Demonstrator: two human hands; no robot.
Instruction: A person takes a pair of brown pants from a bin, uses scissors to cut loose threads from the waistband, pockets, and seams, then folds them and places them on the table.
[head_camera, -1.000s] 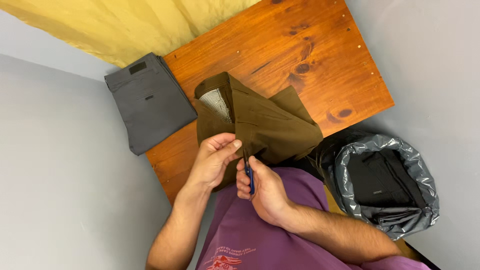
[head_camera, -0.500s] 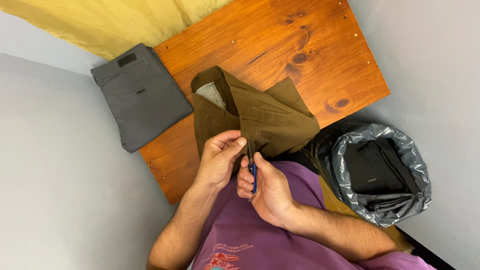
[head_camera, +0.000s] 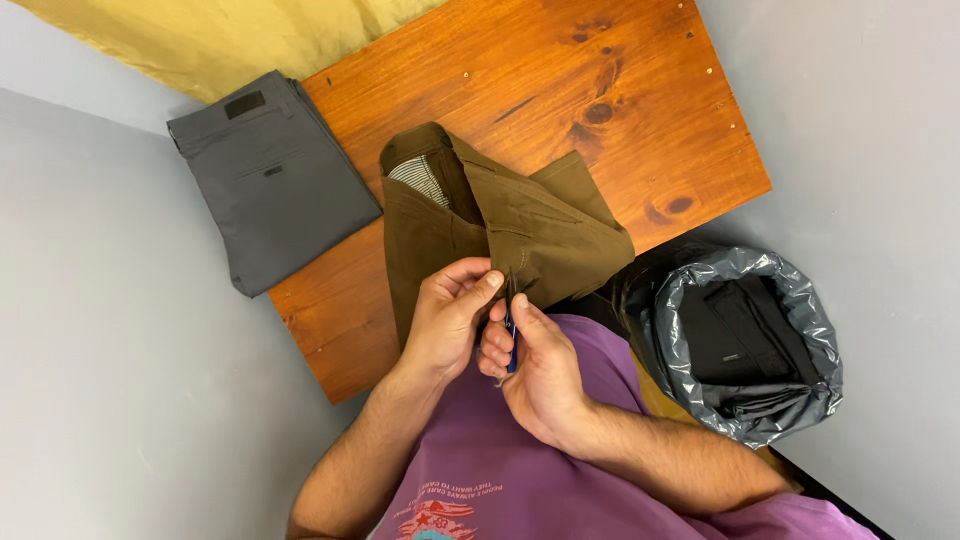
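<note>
Right grip (head_camera: 535, 370) clamped on small blue tool (head_camera: 511, 335), tip hidden; left grip (head_camera: 450, 315) pinching brown trousers (head_camera: 500, 235).

Brown trousers (head_camera: 500, 225) folded on wooden tabletop; small blue-handled tool (head_camera: 511, 335) upright at hem.

Beyond the brown trousers (head_camera: 500, 225) you have bare wooden surface (head_camera: 620, 90) to reach across — folded grey trousers (head_camera: 270, 175) block the left end, and the lined bin (head_camera: 745, 345) crowds the right edge.
</note>
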